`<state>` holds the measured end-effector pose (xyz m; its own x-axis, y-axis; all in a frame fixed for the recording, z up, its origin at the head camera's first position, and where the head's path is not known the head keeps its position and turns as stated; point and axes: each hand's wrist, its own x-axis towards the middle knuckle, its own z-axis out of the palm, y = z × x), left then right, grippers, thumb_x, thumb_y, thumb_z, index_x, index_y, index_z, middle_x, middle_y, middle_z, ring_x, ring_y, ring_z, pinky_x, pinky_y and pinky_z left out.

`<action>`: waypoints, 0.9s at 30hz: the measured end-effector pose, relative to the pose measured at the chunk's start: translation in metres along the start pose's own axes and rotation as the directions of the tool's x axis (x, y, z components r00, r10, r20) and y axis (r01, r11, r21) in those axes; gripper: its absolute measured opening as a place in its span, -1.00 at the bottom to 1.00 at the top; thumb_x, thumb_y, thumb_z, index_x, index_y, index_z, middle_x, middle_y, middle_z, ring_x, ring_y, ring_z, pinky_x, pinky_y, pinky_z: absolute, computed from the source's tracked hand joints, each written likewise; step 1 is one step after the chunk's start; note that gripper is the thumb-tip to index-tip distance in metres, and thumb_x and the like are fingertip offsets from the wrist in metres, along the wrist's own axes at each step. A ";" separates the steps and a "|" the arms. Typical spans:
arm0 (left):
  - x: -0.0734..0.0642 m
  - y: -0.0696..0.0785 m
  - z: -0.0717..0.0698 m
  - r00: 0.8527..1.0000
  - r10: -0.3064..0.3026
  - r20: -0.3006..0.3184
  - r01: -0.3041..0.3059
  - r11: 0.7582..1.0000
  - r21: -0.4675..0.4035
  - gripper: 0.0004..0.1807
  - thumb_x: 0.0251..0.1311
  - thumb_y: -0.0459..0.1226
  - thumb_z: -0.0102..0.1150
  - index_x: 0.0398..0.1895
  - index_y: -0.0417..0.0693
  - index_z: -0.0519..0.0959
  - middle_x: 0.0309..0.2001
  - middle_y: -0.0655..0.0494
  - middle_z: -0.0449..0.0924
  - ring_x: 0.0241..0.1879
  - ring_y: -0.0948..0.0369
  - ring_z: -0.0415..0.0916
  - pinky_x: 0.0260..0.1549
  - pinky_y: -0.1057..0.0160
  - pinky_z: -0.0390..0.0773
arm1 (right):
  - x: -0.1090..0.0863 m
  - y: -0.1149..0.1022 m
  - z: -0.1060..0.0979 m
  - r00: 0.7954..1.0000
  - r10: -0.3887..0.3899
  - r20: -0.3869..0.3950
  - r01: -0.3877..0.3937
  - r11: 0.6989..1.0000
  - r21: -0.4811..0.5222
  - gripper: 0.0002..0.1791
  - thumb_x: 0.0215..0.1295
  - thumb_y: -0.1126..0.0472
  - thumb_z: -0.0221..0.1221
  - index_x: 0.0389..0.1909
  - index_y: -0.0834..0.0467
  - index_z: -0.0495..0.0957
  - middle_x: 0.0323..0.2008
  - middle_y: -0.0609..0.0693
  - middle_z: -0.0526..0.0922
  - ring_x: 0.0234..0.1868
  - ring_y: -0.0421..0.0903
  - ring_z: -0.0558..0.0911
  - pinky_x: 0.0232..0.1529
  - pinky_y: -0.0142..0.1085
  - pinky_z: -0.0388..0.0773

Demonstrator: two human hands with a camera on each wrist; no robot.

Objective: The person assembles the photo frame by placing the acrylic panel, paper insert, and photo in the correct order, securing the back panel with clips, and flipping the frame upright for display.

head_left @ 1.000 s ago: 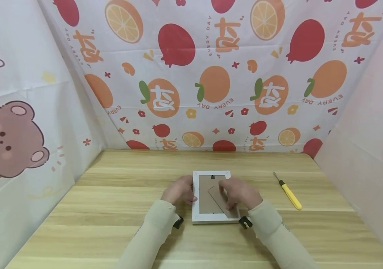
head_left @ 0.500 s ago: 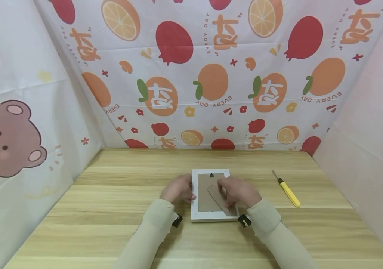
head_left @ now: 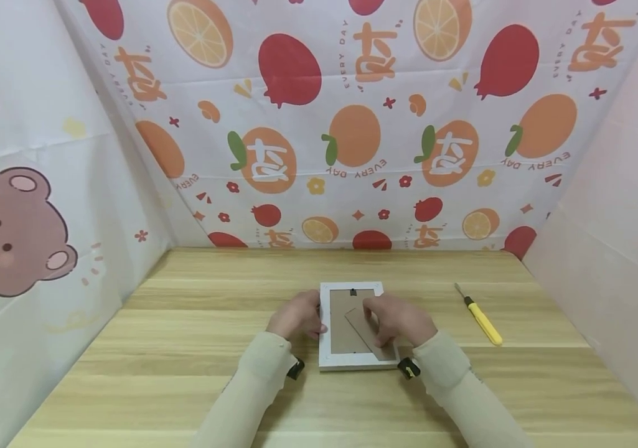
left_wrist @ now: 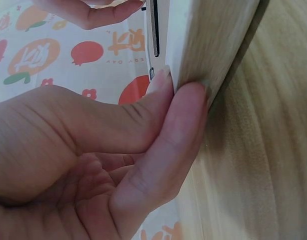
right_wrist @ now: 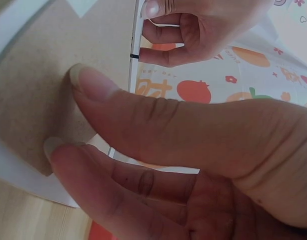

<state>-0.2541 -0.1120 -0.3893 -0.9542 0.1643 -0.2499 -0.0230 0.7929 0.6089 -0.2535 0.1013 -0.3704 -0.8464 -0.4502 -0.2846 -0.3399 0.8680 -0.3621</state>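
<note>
A white picture frame (head_left: 325, 350) lies face down on the table, its brown backing board (head_left: 341, 333) showing. A brown stand leg (head_left: 365, 330) lies slantwise across the backing. My left hand (head_left: 298, 315) pinches the frame's left edge between thumb and fingers; the left wrist view shows the thumb (left_wrist: 143, 115) against the frame's rim. My right hand (head_left: 399, 320) is over the stand leg and the right part of the frame. In the right wrist view, its thumb (right_wrist: 96, 85) and forefinger (right_wrist: 73, 167) are bent and apart, with their tips at the brown board.
A screwdriver with a yellow handle (head_left: 483, 323) lies on the wood-grain table (head_left: 212, 305) to the right of the frame. Fruit-printed cloth (head_left: 352, 205) rises behind the table. Pale cloth walls stand on both sides.
The view has shifted slightly. Both hands and the frame stay in nearly the same places, with no visible change of grip.
</note>
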 end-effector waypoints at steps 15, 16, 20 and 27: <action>0.003 0.001 -0.004 0.999 -0.021 0.028 0.022 1.000 -0.015 -0.54 0.10 -0.47 0.46 0.07 -0.29 0.53 -0.14 -0.10 0.64 -0.40 0.14 0.71 -0.18 0.13 0.72 | 0.003 -0.001 -0.003 1.000 -0.006 0.022 0.006 1.000 -0.003 -0.53 0.06 0.38 0.52 -0.06 0.12 0.52 -0.33 0.01 0.59 -0.35 -0.07 0.57 -0.32 -0.26 0.57; 0.003 0.002 -0.005 0.999 -0.021 0.026 0.022 1.000 -0.012 -0.54 0.10 -0.47 0.46 0.07 -0.30 0.53 -0.14 -0.10 0.64 -0.39 0.14 0.71 -0.19 0.13 0.72 | 0.004 -0.001 -0.004 1.000 -0.004 0.022 0.005 1.000 -0.006 -0.53 0.07 0.38 0.51 -0.06 0.12 0.52 -0.33 0.01 0.59 -0.35 -0.07 0.57 -0.32 -0.26 0.57; 0.003 0.002 -0.006 0.999 -0.026 0.021 0.026 1.000 -0.012 -0.52 0.09 -0.47 0.46 0.09 -0.28 0.54 -0.12 -0.10 0.64 -0.37 0.13 0.69 -0.20 0.15 0.72 | 0.004 -0.002 -0.004 1.000 0.001 0.026 0.000 1.000 -0.012 -0.54 0.08 0.37 0.51 -0.06 0.11 0.52 -0.33 0.01 0.58 -0.34 -0.07 0.57 -0.32 -0.26 0.56; 0.001 0.000 -0.002 1.000 -0.019 0.013 0.019 1.000 -0.020 -0.56 0.07 -0.48 0.47 0.02 -0.29 0.53 -0.19 -0.07 0.63 -0.41 0.14 0.71 -0.13 0.12 0.71 | 0.002 -0.001 -0.002 0.999 0.007 0.033 -0.006 1.000 -0.007 -0.52 0.07 0.37 0.52 -0.04 0.10 0.52 -0.33 0.00 0.58 -0.33 -0.06 0.57 -0.29 -0.24 0.57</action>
<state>-0.2559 -0.1129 -0.3885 -0.9496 0.1573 -0.2711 -0.0469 0.7839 0.6191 -0.2552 0.0997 -0.3687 -0.8347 -0.4512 -0.3159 -0.3375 0.8722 -0.3541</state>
